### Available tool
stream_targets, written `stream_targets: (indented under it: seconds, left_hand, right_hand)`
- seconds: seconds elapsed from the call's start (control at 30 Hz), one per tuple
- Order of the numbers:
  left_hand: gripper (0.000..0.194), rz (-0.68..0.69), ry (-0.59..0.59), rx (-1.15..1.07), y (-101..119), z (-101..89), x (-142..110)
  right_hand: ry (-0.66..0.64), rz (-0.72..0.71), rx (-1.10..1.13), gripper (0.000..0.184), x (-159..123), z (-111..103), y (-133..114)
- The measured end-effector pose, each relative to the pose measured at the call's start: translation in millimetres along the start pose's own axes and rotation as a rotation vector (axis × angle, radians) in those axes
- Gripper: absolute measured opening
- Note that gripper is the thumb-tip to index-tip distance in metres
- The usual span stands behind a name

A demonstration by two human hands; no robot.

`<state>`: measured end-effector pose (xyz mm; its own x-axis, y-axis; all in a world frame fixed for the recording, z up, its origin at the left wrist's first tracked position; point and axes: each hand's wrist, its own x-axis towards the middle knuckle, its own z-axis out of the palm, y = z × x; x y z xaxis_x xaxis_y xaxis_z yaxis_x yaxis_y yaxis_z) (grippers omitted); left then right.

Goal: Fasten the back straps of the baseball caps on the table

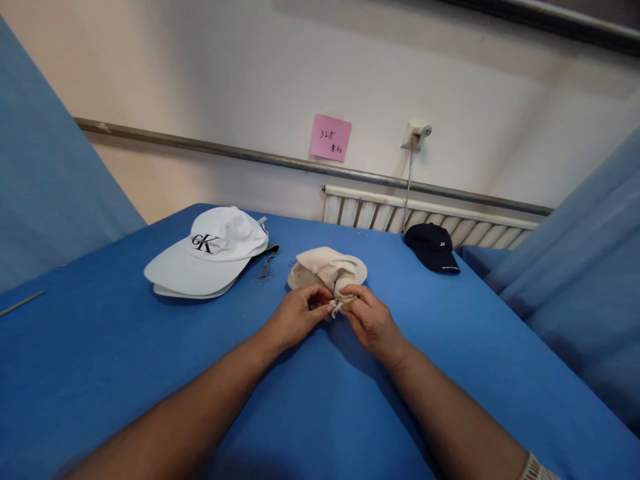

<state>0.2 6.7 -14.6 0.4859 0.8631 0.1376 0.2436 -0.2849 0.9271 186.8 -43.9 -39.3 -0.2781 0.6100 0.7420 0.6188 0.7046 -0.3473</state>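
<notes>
A beige baseball cap [325, 262] lies on the blue table, its brim turned away and to the right. Both hands are at its near side, where the back strap shows as a small bunch of cloth. My left hand [300, 313] pinches the strap from the left, thumb and fingers together. From the right, my right hand [373, 323] grips the same strap with bent fingers. How the strap is fastened is hidden between the fingertips.
White caps [220, 243], one stacked over another, sit on the left of the blue table [280, 413]. A dark cap [431, 245] stands at the far right edge. Behind are a radiator [370, 210], a metal rail [240, 152] and a plugged socket [415, 135]. A thin stick [23, 303] lies far left.
</notes>
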Motion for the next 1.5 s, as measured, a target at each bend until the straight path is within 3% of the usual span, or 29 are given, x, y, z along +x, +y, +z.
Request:
stream_targets:
  seconds: [0.23,0.43,0.57,0.87,1.0,1.23,1.5]
  left_hand:
    - [0.021,0.105,-0.073,0.167,9.6,-2.2,-4.2]
    - [0.031,0.223,-0.005,0.283,9.7,5.3,-8.1]
    - [0.028,0.292,0.046,0.321,9.0,8.5,-8.5]
    - [0.022,0.186,-0.005,0.284,12.9,3.0,-7.3]
    - [0.015,0.159,-0.025,0.165,9.0,3.0,-4.6]
    - [0.015,0.035,-0.121,-0.115,4.2,4.7,-0.7]
    - [0.020,-0.019,-0.107,-0.234,1.4,6.6,-0.2]
  right_hand:
    - [0.021,0.004,-0.001,0.023,-1.2,2.1,0.5]
    - [0.129,0.095,-0.023,0.012,-0.8,2.5,0.4]
    - [0.114,0.150,-0.011,0.009,-0.4,2.5,-1.1]
    - [0.119,0.418,0.148,0.012,-1.9,7.0,-2.0]
    - [0.121,0.512,0.210,0.015,-1.6,8.9,-0.3]
    - [0.143,0.597,0.292,0.017,-0.4,11.6,0.3]
    - [0.194,0.668,0.434,0.018,-0.1,19.3,3.9]
